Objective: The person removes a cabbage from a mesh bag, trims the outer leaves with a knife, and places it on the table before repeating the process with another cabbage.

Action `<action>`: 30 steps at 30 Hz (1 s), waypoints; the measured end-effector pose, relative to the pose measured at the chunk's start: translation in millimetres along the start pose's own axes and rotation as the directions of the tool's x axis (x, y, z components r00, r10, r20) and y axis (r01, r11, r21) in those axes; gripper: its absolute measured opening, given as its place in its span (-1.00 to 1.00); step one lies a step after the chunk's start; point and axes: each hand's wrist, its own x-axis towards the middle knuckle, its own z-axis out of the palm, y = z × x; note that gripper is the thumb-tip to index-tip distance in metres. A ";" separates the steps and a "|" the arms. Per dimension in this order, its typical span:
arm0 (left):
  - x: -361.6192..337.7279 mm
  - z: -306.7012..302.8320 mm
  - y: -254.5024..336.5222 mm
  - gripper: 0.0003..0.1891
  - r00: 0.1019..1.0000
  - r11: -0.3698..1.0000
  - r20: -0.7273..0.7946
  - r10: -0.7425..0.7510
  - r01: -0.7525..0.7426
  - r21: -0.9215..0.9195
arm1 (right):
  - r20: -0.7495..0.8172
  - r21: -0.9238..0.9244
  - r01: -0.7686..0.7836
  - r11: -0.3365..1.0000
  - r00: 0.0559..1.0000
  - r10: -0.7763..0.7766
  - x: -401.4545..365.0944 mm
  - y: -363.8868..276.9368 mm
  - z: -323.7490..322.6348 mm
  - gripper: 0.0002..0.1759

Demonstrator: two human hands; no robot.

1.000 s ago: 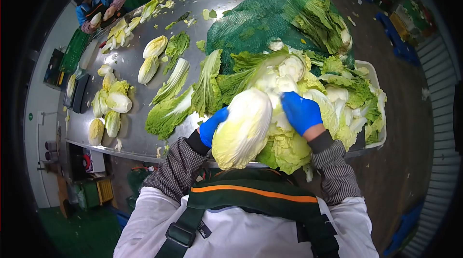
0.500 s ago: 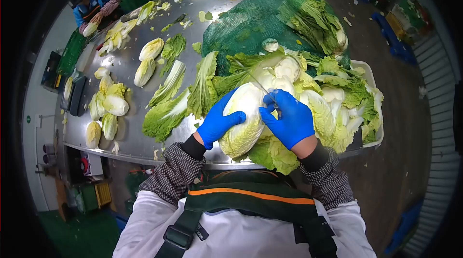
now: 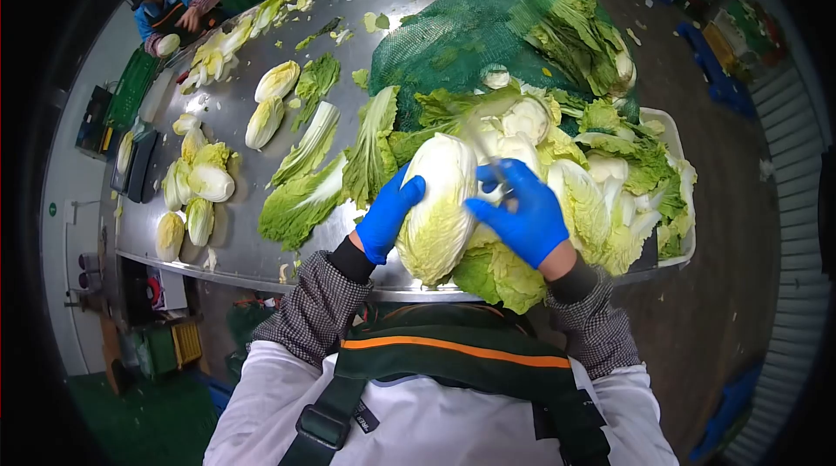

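A trimmed napa cabbage point(image 3: 437, 226) stands tilted at the table's near edge, its white base end pointing away from me. My left hand point(image 3: 389, 220), in a blue glove, grips its left side. On the other side, my right hand point(image 3: 529, 215), also gloved in blue, is closed around a knife point(image 3: 478, 137); the thin blade is smeared by motion and points away past the cabbage's base. The knife's handle is mostly hidden by the fingers. Loose outer leaves point(image 3: 501, 274) and cut pieces point(image 3: 525, 120) lie under and beyond my right hand.
A green mesh sack point(image 3: 435, 52) with leafy cabbage point(image 3: 579, 39) lies at the back. A white tub point(image 3: 688, 205) heaped with leaves stands right. Peeled cabbages point(image 3: 209, 183) sit on the metal table point(image 3: 239, 235) at left. Another person point(image 3: 178, 0) works at the far left corner.
The cabbage has turned more upright, and my left hand has shifted to its upper left side. My right hand and the knife have moved slightly; the blade is now blurred.
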 end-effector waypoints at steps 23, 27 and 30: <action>3.3 -172.3 62.9 -0.37 0.756 0.788 -0.651 -0.064 -0.362 -0.498 | 0.461 -0.487 0.114 0.866 0.876 0.144 -75.9 16.7 43.2 -0.35; 76.9 -95.8 13.7 -0.20 0.952 0.965 -0.251 0.174 -0.114 0.236 | 0.537 -0.596 0.101 0.797 0.788 0.301 -93.0 28.6 65.3 -0.17; 139.6 -59.2 -7.4 -0.05 0.941 0.576 -0.131 0.312 -0.078 0.814 | 0.457 -0.667 0.064 0.743 0.822 0.340 -109.4 52.7 82.2 -0.25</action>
